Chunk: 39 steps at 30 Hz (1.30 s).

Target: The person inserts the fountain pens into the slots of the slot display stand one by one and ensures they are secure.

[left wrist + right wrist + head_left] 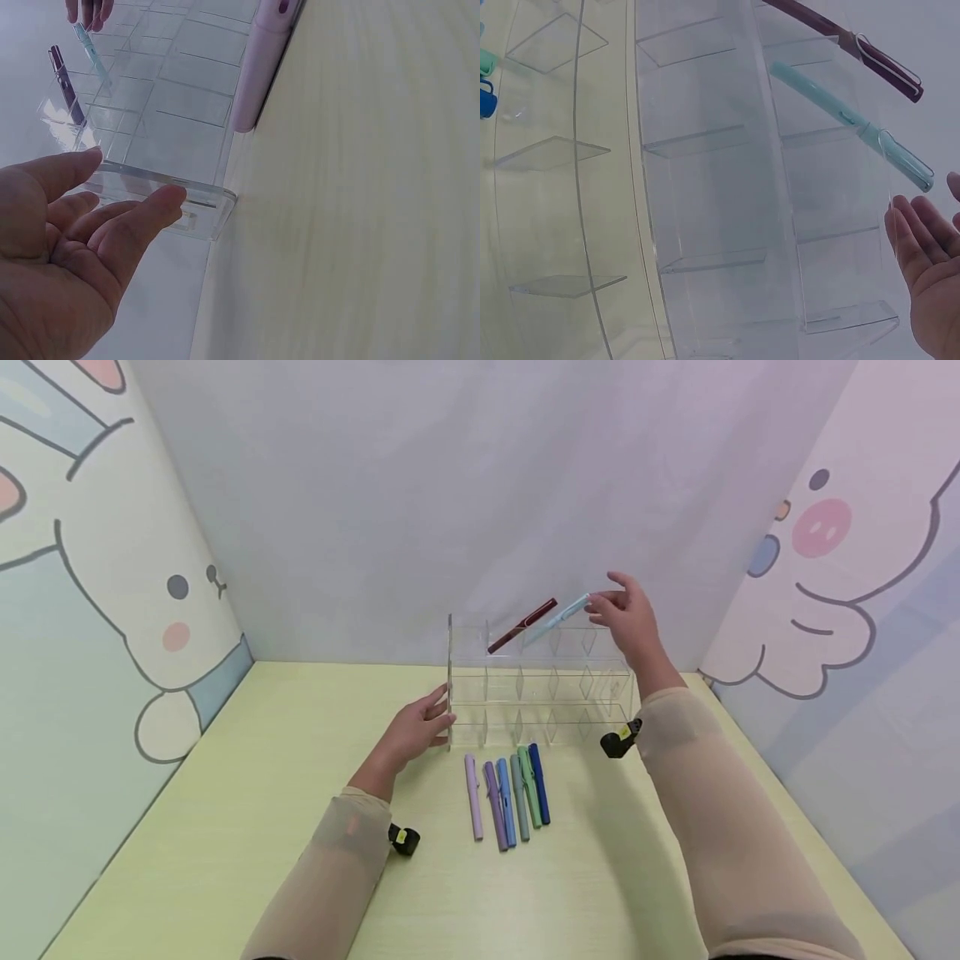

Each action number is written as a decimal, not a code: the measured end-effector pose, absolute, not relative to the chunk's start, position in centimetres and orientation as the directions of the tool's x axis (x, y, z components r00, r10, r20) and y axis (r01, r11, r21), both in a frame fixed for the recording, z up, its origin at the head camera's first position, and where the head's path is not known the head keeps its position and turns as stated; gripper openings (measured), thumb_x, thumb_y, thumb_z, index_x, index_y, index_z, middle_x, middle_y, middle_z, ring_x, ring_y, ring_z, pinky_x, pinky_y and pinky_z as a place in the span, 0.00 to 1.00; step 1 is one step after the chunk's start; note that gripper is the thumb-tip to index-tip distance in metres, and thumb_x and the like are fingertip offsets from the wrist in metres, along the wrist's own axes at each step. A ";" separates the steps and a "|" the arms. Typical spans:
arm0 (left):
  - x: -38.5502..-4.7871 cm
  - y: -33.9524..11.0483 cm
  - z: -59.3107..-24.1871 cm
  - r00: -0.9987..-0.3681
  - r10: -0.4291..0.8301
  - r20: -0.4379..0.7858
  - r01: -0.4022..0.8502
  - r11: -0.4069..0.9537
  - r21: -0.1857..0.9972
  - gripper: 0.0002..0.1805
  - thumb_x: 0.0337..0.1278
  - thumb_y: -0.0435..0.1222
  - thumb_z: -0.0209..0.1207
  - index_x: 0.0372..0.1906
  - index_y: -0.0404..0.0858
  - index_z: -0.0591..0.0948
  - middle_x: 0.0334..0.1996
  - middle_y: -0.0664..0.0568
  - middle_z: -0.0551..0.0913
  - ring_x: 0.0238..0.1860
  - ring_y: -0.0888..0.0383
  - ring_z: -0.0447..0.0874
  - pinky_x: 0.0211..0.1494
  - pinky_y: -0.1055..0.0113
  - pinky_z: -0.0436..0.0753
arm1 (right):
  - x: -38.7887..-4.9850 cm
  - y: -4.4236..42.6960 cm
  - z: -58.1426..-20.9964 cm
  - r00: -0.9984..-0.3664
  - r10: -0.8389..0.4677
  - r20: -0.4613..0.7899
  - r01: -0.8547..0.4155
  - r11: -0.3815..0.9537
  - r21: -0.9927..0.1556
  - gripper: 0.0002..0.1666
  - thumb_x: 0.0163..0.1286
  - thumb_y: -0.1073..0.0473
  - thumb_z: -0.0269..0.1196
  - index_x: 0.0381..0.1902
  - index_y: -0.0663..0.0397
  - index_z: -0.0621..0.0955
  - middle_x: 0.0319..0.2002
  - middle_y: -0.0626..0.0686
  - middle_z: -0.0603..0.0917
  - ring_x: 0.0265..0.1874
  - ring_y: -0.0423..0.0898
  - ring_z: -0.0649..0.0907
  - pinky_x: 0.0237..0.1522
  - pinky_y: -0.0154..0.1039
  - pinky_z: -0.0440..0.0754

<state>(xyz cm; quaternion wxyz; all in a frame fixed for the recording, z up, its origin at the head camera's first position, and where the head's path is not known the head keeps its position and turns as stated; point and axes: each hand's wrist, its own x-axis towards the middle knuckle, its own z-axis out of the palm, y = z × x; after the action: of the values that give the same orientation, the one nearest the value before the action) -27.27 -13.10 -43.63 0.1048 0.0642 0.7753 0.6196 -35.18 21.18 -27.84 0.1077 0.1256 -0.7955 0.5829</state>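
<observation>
A clear acrylic pen rack point(536, 702) with tiered compartments stands at the back of the table. In its top tier lean a dark red pen point(522, 626) and a light blue pen point(855, 124), both slanting up to the right. My right hand point(624, 614) is by the light blue pen's upper end; the right wrist view shows its fingers point(922, 232) apart from that pen, holding nothing. My left hand point(415, 727) touches the rack's left side panel point(161, 184), with loosely bent fingers and the thumb at the front edge.
In front of the rack lie several pens: a lilac pen point(473, 797) slightly apart, then purple point(496, 806), blue point(506, 802), grey-green point(520, 797), green point(529, 787) and dark blue point(539, 783) ones. A pale curtain point(420, 510) hangs behind the table.
</observation>
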 end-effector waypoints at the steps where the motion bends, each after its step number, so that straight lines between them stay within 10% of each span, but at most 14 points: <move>1: -27.3 -13.1 -43.6 -0.970 0.229 -0.083 -0.031 0.223 0.974 0.36 0.70 0.43 0.57 0.76 0.65 0.56 0.74 0.54 0.64 0.66 0.50 0.74 0.54 0.60 0.86 | -34.9 21.3 -27.8 -0.943 -0.062 0.328 -0.332 0.278 -0.901 0.36 0.74 0.54 0.59 0.75 0.51 0.60 0.58 0.63 0.79 0.53 0.53 0.83 0.57 0.43 0.83; 18: -27.7 -13.4 -44.1 -0.967 0.233 -0.106 -0.056 0.211 0.976 0.36 0.70 0.42 0.57 0.75 0.66 0.55 0.74 0.52 0.63 0.67 0.51 0.73 0.54 0.61 0.86 | -31.2 24.7 -32.3 -0.941 0.007 0.339 -0.339 0.028 -0.940 0.37 0.71 0.52 0.62 0.73 0.50 0.62 0.61 0.55 0.75 0.57 0.49 0.80 0.52 0.32 0.85; 39: -27.6 -13.7 -43.9 -0.965 0.246 -0.088 -0.032 0.221 0.975 0.37 0.70 0.45 0.57 0.77 0.63 0.53 0.75 0.50 0.61 0.66 0.49 0.74 0.56 0.60 0.85 | -26.3 23.7 -35.6 -0.956 -0.272 -0.113 -0.072 0.588 -0.806 0.33 0.73 0.37 0.55 0.63 0.56 0.70 0.57 0.60 0.77 0.51 0.55 0.83 0.50 0.47 0.87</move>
<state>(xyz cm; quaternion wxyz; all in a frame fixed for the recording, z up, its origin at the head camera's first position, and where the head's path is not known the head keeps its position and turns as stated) -27.55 -13.67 -43.89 0.1123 0.0691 0.7734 0.6201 -26.28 23.70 -35.63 -0.1126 0.0975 -0.8839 0.4433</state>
